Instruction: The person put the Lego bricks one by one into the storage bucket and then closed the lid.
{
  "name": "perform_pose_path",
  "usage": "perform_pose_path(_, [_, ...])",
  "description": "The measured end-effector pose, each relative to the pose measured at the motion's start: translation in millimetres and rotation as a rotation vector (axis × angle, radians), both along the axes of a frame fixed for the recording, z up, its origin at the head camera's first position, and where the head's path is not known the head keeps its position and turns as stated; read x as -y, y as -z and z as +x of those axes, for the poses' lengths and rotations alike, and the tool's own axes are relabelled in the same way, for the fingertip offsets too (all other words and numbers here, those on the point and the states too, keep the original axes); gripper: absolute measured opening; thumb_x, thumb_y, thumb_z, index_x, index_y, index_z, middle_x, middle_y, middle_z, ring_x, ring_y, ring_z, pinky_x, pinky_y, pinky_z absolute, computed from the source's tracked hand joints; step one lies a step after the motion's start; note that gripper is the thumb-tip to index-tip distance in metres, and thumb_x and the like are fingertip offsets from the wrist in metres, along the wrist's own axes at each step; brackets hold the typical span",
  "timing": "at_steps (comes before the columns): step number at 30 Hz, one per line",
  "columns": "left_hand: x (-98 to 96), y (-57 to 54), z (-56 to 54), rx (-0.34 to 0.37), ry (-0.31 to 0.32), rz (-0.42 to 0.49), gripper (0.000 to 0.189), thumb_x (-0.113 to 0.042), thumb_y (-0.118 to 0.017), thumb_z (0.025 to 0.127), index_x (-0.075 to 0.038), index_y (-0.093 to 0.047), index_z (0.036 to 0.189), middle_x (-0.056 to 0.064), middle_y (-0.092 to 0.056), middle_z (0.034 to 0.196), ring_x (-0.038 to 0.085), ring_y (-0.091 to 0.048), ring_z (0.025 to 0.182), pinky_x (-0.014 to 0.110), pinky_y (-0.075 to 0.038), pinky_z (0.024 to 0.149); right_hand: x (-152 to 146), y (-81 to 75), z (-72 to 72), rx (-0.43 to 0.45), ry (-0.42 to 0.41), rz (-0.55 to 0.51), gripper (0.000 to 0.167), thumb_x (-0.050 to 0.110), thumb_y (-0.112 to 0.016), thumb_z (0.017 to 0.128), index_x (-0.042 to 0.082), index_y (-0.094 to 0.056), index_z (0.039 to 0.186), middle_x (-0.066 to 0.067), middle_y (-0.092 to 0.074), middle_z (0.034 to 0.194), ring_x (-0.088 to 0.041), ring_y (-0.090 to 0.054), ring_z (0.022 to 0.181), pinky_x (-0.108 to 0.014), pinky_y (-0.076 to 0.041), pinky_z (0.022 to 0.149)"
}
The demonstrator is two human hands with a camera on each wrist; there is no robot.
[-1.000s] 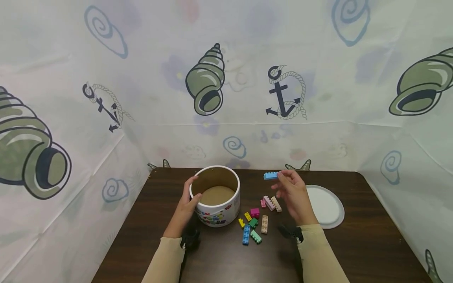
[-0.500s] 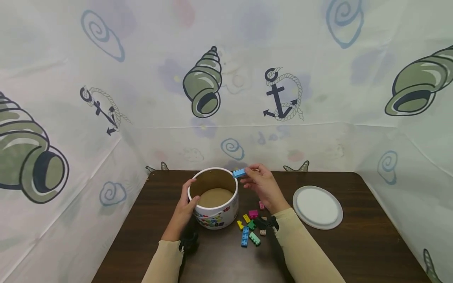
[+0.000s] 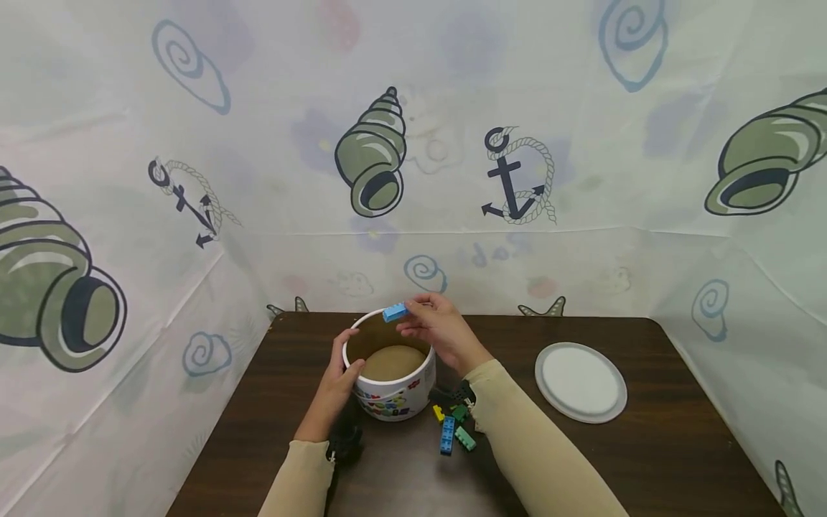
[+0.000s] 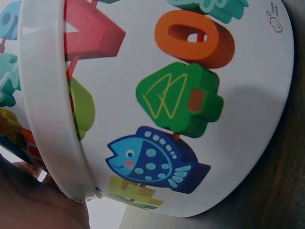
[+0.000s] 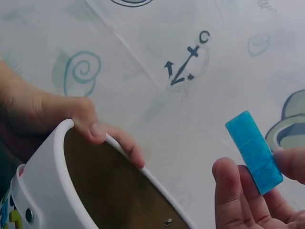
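Observation:
A light blue toy brick (image 3: 395,311) is pinched between the thumb and fingers of my right hand (image 3: 444,332), above the rim of a white round bucket (image 3: 393,402). In the right wrist view that brick (image 5: 254,152) stands tilted beside the bucket's opening. My left hand (image 3: 334,380) grips the bucket's rim on the left, thumb over the near side and fingers round the edge. Inside, the bucket's brown bottom shows bare. Printed pictures, among them a blue fish, cover its outer wall (image 4: 248,109) in the left wrist view.
Right of the bucket lie several loose bricks, among them a blue brick (image 3: 447,435), a pale green brick (image 3: 465,438) and a dark green brick (image 3: 459,413); my right forearm hides others. A white round lid (image 3: 581,383) lies farther right on the dark wooden table (image 3: 672,431).
My right hand has carried the light blue brick leftward, from over the table near the lid to above the bucket. My left hand has kept its grip on the rim.

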State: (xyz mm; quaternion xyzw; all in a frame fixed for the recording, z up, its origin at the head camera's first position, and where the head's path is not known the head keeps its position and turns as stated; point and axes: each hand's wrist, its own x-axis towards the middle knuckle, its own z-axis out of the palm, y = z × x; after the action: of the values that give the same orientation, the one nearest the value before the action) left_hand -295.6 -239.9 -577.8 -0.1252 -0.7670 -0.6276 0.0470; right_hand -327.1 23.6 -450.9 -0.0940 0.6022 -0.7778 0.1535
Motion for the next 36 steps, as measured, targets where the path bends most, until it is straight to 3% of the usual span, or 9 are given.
perform_pose_path(7, [1.6,3.9,7.9,0.000,-0.024,-0.018,0.063,-0.018,-0.058,0.110,-0.022,-0.029,0.166,0.018,-0.030,0.171,0.045,-0.043,0.146,0.044,-0.042,0.113,14.0,19.8,-7.9,0.079,-0.037,0.035,0.030,0.022,-0.064,0.111,0.003,-0.058,0.132,-0.018,-0.072,0.115,-0.022,-0.075,0.097,-0.044,-0.061,0.104])
perform_pose_path(11, [2.4,5.9,9.6,-0.004,-0.023,-0.017,0.063,-0.019,-0.059,0.110,-0.021,-0.030,0.166,0.016,-0.031,0.170,0.045,-0.044,0.145,0.039,-0.044,0.111,16.1,25.9,-9.1,0.082,-0.038,0.050,0.034,0.025,-0.062,0.112,0.003,-0.055,0.136,-0.016,-0.072,0.114,-0.020,-0.074,0.097,-0.040,-0.062,0.100])
perform_pose_path(16, [1.9,5.4,8.5,-0.010,-0.010,-0.012,0.063,-0.019,-0.059,0.110,-0.021,-0.030,0.166,0.017,-0.031,0.169,0.047,-0.044,0.144,0.036,-0.044,0.110,15.0,27.7,-9.5,0.089,-0.028,0.033,0.033,0.025,-0.062,0.112,0.003,-0.055,0.136,-0.012,-0.070,0.109,-0.019,-0.072,0.095,-0.032,-0.063,0.091])
perform_pose_path(22, [1.9,2.8,6.1,-0.018,-0.024,-0.027,0.062,-0.020,-0.058,0.110,-0.022,-0.031,0.166,0.016,-0.031,0.170,0.046,-0.045,0.144,0.039,-0.044,0.111,15.9,26.8,-9.6,0.082,-0.007,0.021,0.033,0.027,-0.063,0.111,0.004,-0.056,0.134,-0.012,-0.068,0.109,-0.019,-0.073,0.094,-0.032,-0.063,0.092])
perform_pose_path(29, [1.3,1.4,3.7,-0.027,-0.013,-0.017,0.062,-0.018,-0.058,0.110,-0.021,-0.030,0.166,0.017,-0.029,0.172,0.046,-0.043,0.145,0.026,-0.042,0.109,13.9,23.9,-9.4,0.083,0.011,0.004,0.033,0.022,-0.063,0.111,0.002,-0.056,0.136,-0.019,-0.064,0.116,-0.020,-0.074,0.096,-0.031,-0.063,0.094])
perform_pose_path(32, [1.1,1.0,3.2,-0.026,-0.015,-0.012,0.062,-0.017,-0.057,0.110,-0.021,-0.030,0.166,0.017,-0.029,0.172,0.047,-0.042,0.146,0.030,-0.042,0.110,12.4,22.7,-8.0,0.068,0.008,0.000,0.032,0.020,-0.061,0.112,0.000,-0.055,0.137,-0.017,-0.064,0.113,-0.020,-0.075,0.097,-0.032,-0.063,0.095])
perform_pose_path(36, [1.3,0.0,2.5,-0.014,-0.009,-0.020,0.062,-0.020,-0.057,0.111,-0.023,-0.029,0.167,0.017,-0.028,0.172,0.047,-0.042,0.147,0.046,-0.040,0.115,12.0,24.0,-4.4,0.002,0.017,-0.042,0.028,0.016,-0.058,0.113,-0.002,-0.056,0.134,-0.010,-0.064,0.105,-0.019,-0.074,0.095,-0.029,-0.062,0.091])
